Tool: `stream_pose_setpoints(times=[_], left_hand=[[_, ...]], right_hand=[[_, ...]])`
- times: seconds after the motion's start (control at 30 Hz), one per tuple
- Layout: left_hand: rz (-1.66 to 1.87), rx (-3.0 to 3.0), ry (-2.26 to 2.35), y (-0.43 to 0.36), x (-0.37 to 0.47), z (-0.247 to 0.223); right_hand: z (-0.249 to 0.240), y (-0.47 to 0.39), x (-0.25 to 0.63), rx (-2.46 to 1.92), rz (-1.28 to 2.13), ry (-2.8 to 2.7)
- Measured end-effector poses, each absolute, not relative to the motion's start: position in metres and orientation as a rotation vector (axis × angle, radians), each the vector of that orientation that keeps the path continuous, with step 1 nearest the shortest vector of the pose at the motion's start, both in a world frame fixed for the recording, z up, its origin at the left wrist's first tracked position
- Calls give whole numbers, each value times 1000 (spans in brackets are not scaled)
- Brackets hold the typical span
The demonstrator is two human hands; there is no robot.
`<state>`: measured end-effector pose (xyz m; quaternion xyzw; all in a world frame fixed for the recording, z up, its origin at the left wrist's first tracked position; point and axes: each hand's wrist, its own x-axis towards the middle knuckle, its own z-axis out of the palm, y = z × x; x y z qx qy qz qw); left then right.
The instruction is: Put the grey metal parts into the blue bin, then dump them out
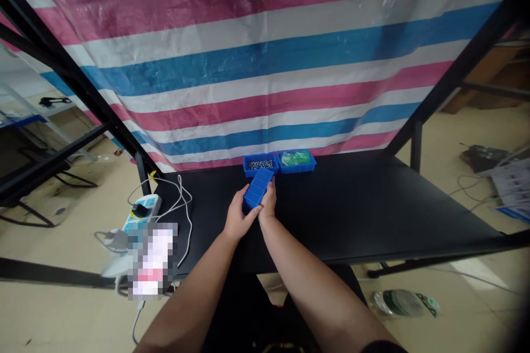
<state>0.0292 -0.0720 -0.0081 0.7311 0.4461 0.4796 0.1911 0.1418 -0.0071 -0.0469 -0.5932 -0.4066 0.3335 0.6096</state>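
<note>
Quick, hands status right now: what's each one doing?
Left hand: closed around the near end of the blue bin, holding it.
Right hand: on the same blue bin's right side, gripping it.

A blue box (257,188) sits over a black worktop (372,204). Behind hangs a tarp (265,66) striped pink, white and blue. Two blue bins (279,162) stand there; the floor (455,138) is beige.

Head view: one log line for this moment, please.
left hand: grips blue tray | right hand: holds it too | behind: two blue bins
</note>
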Motion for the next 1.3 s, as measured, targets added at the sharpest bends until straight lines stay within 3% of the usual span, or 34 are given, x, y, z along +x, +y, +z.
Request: stream_pose_setpoints(times=[0.53, 0.83, 1.3], left_hand=[[1423, 1724, 1220, -63, 14, -18], [1513, 1684, 1265, -60, 0, -19], [1626, 1631, 1334, -59, 1, -16]], right_hand=[[-36, -36, 151, -1516, 749, -1151], [-32, -51, 170, -1668, 395, -1582], [-32, -55, 165, -1700, 370, -1682]])
